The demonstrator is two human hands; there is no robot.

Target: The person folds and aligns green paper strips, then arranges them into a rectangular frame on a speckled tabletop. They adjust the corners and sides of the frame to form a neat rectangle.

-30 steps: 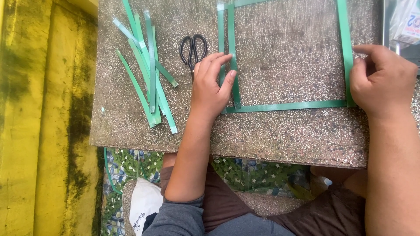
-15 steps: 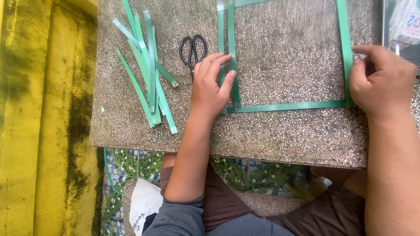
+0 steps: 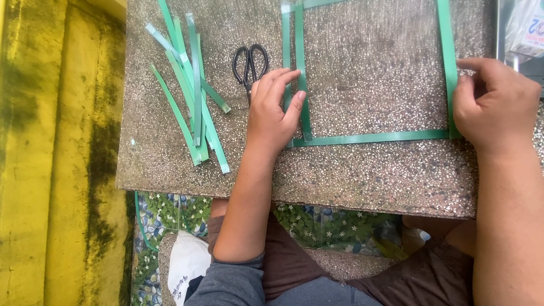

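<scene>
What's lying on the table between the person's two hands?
In the head view, between the left hand and right hand lies one horizontal green strip on bare speckled stone table.

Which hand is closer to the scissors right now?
Left. The left hand lies just right of the scissors, fingers almost touching them; the right hand rests far off at the table's right side.

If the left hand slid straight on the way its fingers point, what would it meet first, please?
The left hand points up and slightly right; its fingertips already rest on the two upright green strips. Beyond them it would likely run along bare stone tabletop inside the frame.
</scene>
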